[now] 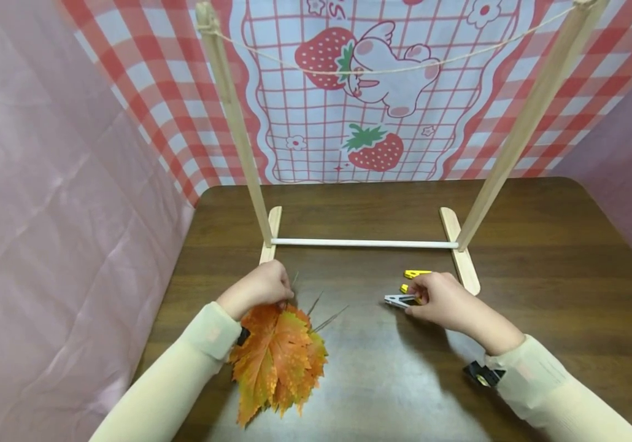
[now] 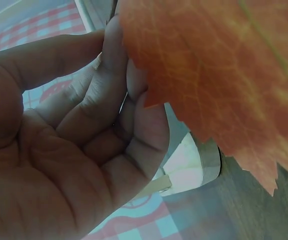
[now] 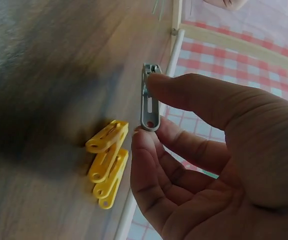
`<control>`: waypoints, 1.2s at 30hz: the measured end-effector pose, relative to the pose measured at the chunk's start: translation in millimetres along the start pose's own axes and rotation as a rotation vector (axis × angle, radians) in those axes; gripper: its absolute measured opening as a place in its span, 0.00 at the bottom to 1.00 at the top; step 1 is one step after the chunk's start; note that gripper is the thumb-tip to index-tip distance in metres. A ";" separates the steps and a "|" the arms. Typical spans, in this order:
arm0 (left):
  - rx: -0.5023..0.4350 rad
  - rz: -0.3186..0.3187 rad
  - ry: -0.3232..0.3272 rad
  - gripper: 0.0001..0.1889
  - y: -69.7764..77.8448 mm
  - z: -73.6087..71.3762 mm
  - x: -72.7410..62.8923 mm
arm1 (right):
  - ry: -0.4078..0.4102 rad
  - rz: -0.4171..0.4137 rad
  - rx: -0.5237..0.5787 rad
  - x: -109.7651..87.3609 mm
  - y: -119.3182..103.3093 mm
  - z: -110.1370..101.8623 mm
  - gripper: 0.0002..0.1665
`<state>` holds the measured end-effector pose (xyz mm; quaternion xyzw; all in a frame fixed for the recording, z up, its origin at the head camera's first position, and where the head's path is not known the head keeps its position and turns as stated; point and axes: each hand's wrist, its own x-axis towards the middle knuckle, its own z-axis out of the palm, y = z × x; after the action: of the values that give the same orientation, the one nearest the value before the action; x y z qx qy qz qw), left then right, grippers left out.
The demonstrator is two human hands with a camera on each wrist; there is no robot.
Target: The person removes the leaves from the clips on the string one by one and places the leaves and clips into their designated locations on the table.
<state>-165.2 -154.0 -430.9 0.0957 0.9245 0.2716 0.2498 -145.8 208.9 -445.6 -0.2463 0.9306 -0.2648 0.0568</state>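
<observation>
My left hand (image 1: 261,287) pinches the stem of an orange maple leaf (image 1: 277,353) between thumb and fingertips. In the left wrist view the leaf (image 2: 224,75) hangs across the upper right, and the hand's other fingers are curled. More leaves lie in the same bunch, with thin stems pointing up and to the right. My right hand (image 1: 442,299) grips a grey clothespin (image 1: 399,300) between thumb and fingers, seen end-on in the right wrist view. Just beyond that hand, yellow clothespins (image 3: 109,167) lie on the table, partly hidden by it in the head view.
Behind the hands stands a wooden frame with a left post (image 1: 238,135), a right post (image 1: 520,135) and a white bottom rod (image 1: 366,243). A thin string (image 1: 459,58) sags between the post tops. A checked cloth (image 1: 316,162) hangs behind the brown table (image 1: 360,393).
</observation>
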 end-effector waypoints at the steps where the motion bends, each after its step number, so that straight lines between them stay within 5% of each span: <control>1: 0.005 0.000 0.004 0.10 0.2 0.7 0.4 | -0.004 0.010 -0.003 -1.0 1.4 1.0 0.13; 36: 0.112 -0.012 0.061 0.15 -1.7 15.2 6.3 | -0.038 0.010 -0.076 -15.4 3.5 14.7 0.20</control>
<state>-162.8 -146.5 -445.5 0.0957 0.9460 0.2207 0.2174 -130.3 212.2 -460.3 -0.2486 0.9399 -0.2245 0.0664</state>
